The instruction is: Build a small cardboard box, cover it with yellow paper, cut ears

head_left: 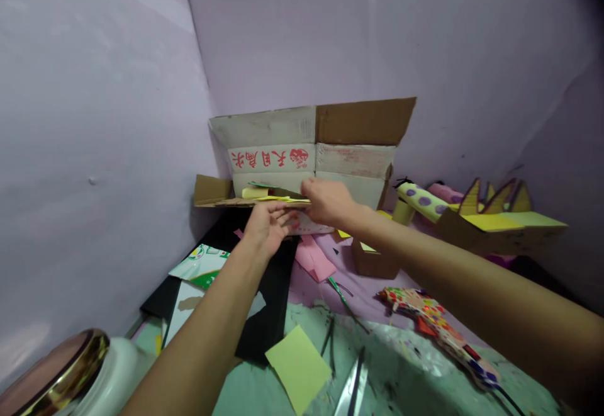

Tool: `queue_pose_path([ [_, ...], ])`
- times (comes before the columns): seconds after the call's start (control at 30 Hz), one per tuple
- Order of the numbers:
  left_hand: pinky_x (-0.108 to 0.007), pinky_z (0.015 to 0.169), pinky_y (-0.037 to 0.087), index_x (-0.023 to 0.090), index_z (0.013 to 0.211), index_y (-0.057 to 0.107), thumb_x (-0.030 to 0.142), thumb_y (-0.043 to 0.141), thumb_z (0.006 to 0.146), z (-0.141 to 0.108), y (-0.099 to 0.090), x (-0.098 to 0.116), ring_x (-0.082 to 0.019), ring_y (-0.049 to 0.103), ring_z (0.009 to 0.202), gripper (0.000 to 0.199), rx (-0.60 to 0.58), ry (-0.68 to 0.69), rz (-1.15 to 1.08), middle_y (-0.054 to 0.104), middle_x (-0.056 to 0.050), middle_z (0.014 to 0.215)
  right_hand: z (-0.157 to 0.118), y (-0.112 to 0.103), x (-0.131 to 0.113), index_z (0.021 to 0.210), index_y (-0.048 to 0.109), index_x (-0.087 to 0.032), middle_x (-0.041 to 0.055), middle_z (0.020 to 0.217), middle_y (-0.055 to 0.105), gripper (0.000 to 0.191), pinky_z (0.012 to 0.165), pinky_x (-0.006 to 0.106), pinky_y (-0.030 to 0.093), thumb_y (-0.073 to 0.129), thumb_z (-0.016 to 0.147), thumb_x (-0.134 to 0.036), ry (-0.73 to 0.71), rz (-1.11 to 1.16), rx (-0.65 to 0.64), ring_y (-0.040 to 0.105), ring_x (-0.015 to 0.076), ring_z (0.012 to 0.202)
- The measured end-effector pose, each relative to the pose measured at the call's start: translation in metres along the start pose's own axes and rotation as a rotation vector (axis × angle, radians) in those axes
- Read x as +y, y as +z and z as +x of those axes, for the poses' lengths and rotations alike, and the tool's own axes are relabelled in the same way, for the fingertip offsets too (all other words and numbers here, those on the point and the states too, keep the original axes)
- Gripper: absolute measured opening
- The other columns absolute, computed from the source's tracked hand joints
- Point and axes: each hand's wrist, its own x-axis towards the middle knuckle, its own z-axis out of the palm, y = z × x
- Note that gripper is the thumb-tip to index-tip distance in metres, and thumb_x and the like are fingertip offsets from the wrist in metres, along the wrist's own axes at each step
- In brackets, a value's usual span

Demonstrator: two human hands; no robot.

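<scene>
At a printed cardboard carton [306,133], the left hand [268,228] is being held with fingers half-open, the right hand [329,202] closely curled beside yellow paper [287,199]; any grip cannot be told.

Left forearm [212,315], lower left to centre of frame: bare, slim, tapering. Right forearm [448,265], in from the right edge: bare too, shadowed near the corner. Left hand [270,227], right hand [328,202]: both ungloved.
</scene>
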Motion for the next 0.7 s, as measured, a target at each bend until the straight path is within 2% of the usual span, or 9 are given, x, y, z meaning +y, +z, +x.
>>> queue_pose_path([
  [0.07, -0.035, 0.071, 0.052, 0.015, 0.072, 0.051, 0.009, 0.048, 0.064, 0.006, 0.0, 0.006, -0.022, 0.064, 0.081, 0.011, -0.005, -0.008, -0.005, 0.064, -0.012, 0.091, -0.015, 0.008, 0.009, 0.1, 0.065, -0.013, 0.0192, 0.101, 0.069, 0.027, 0.069, 0.033, 0.047, 0.058, 0.076, -0.023, 0.112, 0.037, -0.021, 0.064, 0.0318, 0.093],
  [0.13, -0.037, 0.072, 0.053, 0.015, 0.071, 0.05, 0.009, 0.049, 0.063, 0.008, 0.0, 0.009, -0.024, 0.064, 0.086, 0.01, -0.011, -0.013, -0.005, 0.064, -0.014, 0.093, -0.025, 0.023, 0.013, 0.088, 0.068, -0.017, 0.0131, 0.086, 0.072, 0.019, 0.063, 0.028, 0.047, 0.064, 0.072, -0.025, 0.146, 0.104, -0.081, 0.067, 0.0266, 0.08],
  [0.2, -0.037, 0.071, 0.053, 0.015, 0.072, 0.05, 0.01, 0.049, 0.063, 0.008, 0.0, 0.01, -0.024, 0.064, 0.087, 0.011, -0.014, -0.015, 0.002, 0.064, -0.014, 0.094, -0.026, 0.041, 0.012, 0.096, 0.066, -0.017, 0.0117, 0.091, 0.072, 0.027, 0.064, 0.026, 0.047, 0.067, 0.072, -0.029, 0.152, 0.172, -0.093, 0.067, 0.0246, 0.083],
  [0.27, -0.036, 0.07, 0.054, 0.016, 0.074, 0.05, 0.01, 0.049, 0.063, 0.007, 0.0, 0.01, -0.024, 0.065, 0.086, 0.011, -0.009, -0.013, 0.015, 0.063, -0.015, 0.095, -0.022, 0.058, 0.007, 0.11, 0.06, -0.012, 0.017, 0.106, 0.068, 0.041, 0.07, 0.028, 0.047, 0.066, 0.073, -0.029, 0.183, 0.22, -0.057, 0.064, 0.0275, 0.095],
  [0.37, -0.036, 0.07, 0.054, 0.016, 0.074, 0.049, 0.011, 0.049, 0.065, 0.005, -0.002, 0.008, -0.024, 0.065, 0.085, 0.011, -0.004, -0.014, 0.047, 0.063, -0.015, 0.097, -0.017, 0.072, -0.001, 0.107, 0.062, -0.011, 0.0179, 0.105, 0.067, 0.034, 0.074, 0.03, 0.046, 0.062, 0.076, -0.025, 0.201, 0.294, -0.024, 0.062, 0.0288, 0.099],
  [0.47, -0.035, 0.071, 0.054, 0.016, 0.074, 0.048, 0.012, 0.048, 0.066, 0.002, -0.005, 0.009, -0.022, 0.065, 0.085, 0.008, -0.007, -0.004, 0.104, 0.063, -0.015, 0.097, -0.028, 0.078, -0.011, 0.096, 0.066, -0.011, 0.0163, 0.095, 0.068, 0.022, 0.075, 0.03, 0.045, 0.054, 0.079, -0.015, 0.17, 0.366, -0.007, 0.063, 0.0268, 0.092],
  [0.53, -0.034, 0.072, 0.055, 0.016, 0.073, 0.048, 0.013, 0.047, 0.067, 0.0, -0.008, 0.009, -0.022, 0.066, 0.086, 0.006, -0.006, 0.009, 0.169, 0.063, -0.014, 0.096, -0.045, 0.079, -0.02, 0.095, 0.067, -0.011, 0.016, 0.1, 0.064, 0.023, 0.077, 0.029, 0.045, 0.051, 0.078, -0.009, 0.116, 0.412, 0.009, 0.062, 0.0238, 0.092],
  [0.63, -0.033, 0.071, 0.054, 0.016, 0.07, 0.048, 0.014, 0.048, 0.065, -0.002, -0.014, 0.006, -0.022, 0.066, 0.087, 0.005, 0.02, 0.037, 0.337, 0.063, -0.013, 0.092, -0.078, 0.079, -0.033, 0.105, 0.064, -0.016, 0.0115, 0.108, 0.059, 0.034, 0.079, 0.025, 0.045, 0.051, 0.076, -0.007, -0.012, 0.489, 0.0, 0.06, 0.0188, 0.092],
  [0.7, -0.034, 0.071, 0.053, 0.016, 0.073, 0.049, 0.013, 0.053, 0.062, -0.003, -0.018, 0.0, -0.024, 0.065, 0.088, 0.012, 0.056, 0.073, 0.506, 0.062, -0.013, 0.092, -0.095, 0.078, -0.04, 0.12, 0.057, -0.019, 0.012, 0.114, 0.054, 0.052, 0.081, 0.026, 0.046, 0.054, 0.069, -0.005, -0.076, 0.534, -0.024, 0.059, 0.02, 0.096],
])
